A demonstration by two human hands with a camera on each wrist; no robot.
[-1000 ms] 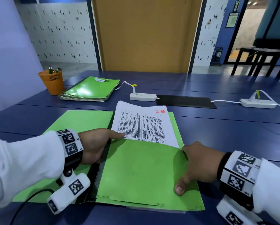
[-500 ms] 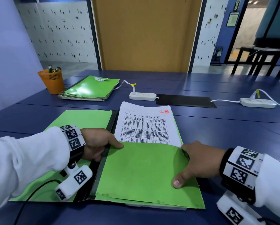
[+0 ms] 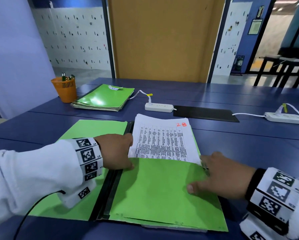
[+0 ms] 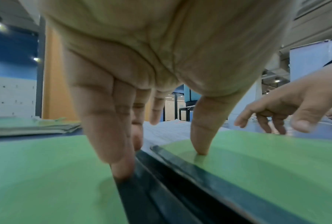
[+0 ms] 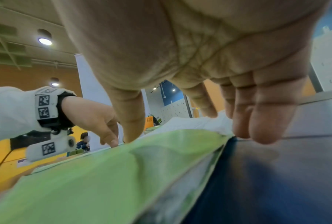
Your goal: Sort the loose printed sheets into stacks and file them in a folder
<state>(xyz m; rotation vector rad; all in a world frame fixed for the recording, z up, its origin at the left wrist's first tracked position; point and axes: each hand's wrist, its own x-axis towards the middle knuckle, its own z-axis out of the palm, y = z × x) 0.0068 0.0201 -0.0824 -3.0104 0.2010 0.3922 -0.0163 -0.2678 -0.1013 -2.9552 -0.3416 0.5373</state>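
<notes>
An open green folder (image 3: 93, 129) lies on the blue table. On its right half a stack of printed sheets (image 3: 164, 142), marked with a red "28", is tucked under a green pocket flap (image 3: 159, 187). My left hand (image 3: 115, 151) rests at the black spine; its thumb (image 4: 201, 136) presses on the flap, and its straight fingers (image 4: 121, 151) touch the cover beside the spine. At the folder's right edge is my right hand (image 3: 221, 174), with its thumb (image 5: 132, 121) on the flap and its fingers (image 5: 261, 121) against the sheets' right edge (image 5: 195, 122).
A pile of closed green folders (image 3: 103, 97) and an orange pen cup (image 3: 65, 90) stand at the far left. Behind the open folder lie a white power strip (image 3: 159, 107), a black pad (image 3: 204, 113) and a second power strip (image 3: 283, 117).
My left hand slid away from me along the spine to the sheets' left edge. The stack now sits straighter in the pocket. My right hand stayed at the right edge.
</notes>
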